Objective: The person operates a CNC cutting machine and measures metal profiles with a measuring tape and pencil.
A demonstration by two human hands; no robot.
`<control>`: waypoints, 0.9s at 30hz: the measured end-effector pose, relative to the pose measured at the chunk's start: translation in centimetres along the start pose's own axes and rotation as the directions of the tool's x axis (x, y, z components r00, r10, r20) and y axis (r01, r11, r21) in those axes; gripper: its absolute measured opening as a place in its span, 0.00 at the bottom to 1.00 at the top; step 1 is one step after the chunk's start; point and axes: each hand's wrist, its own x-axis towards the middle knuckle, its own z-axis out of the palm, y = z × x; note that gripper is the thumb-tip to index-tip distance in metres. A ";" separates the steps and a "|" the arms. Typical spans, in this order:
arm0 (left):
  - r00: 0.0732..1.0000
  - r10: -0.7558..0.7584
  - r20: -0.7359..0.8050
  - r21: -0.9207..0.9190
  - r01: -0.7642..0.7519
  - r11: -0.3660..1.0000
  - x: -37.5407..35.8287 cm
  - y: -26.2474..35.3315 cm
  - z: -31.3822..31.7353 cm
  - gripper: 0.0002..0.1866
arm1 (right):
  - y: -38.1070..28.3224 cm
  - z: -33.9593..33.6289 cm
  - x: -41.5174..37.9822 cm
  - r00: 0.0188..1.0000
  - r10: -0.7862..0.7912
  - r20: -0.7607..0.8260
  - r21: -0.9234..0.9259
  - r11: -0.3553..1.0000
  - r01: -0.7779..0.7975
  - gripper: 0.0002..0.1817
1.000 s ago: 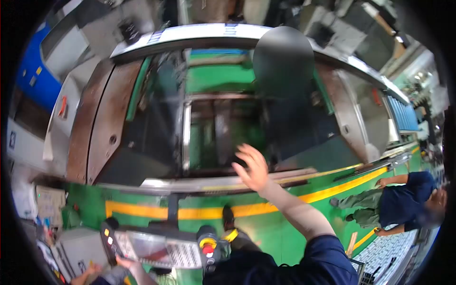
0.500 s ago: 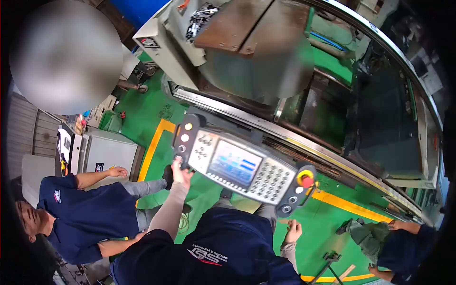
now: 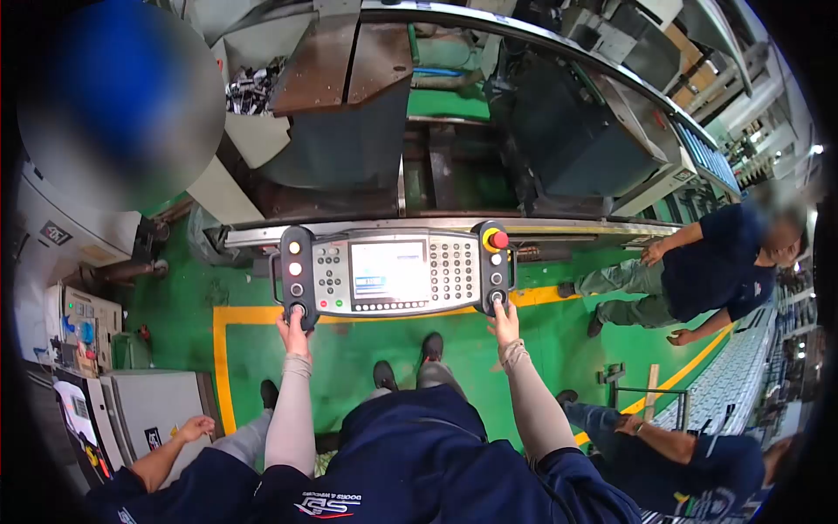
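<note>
A control panel with a lit screen, rows of keys and a red emergency knob stands in front of me. My left hand is at its lower left corner, the thumb on a round black button and the fingers curled below. At the lower right corner, my right hand has its thumb or fingertip on another round button, under the red knob. Whether either hand grips the panel's edge is hard to see.
Behind the panel runs a large machine with a metal rail and dark housings. One person stands at the right, another at lower right, a third at lower left. Cabinets line the left.
The view has turned, so the panel now looks level. My right hand has come up from below onto the panel's right button. My left hand remains at the left button.
</note>
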 end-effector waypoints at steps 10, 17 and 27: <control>0.997 -0.032 0.076 0.092 0.025 0.995 0.1 0.6 -1.0 0.32 | -0.2 0.1 0.1 0.998 0.047 0.029 0.107 0.993 -0.050 0.38; 0.991 -0.062 0.122 0.121 0.047 0.992 0.7 0.5 -1.6 0.31 | -0.9 1.0 0.6 0.993 0.116 -0.012 0.240 0.964 -0.109 0.40; 0.995 -0.016 0.098 0.168 -0.001 0.986 0.7 0.5 -1.9 0.33 | -0.3 0.7 1.8 0.995 0.094 -0.027 0.094 0.991 -0.091 0.38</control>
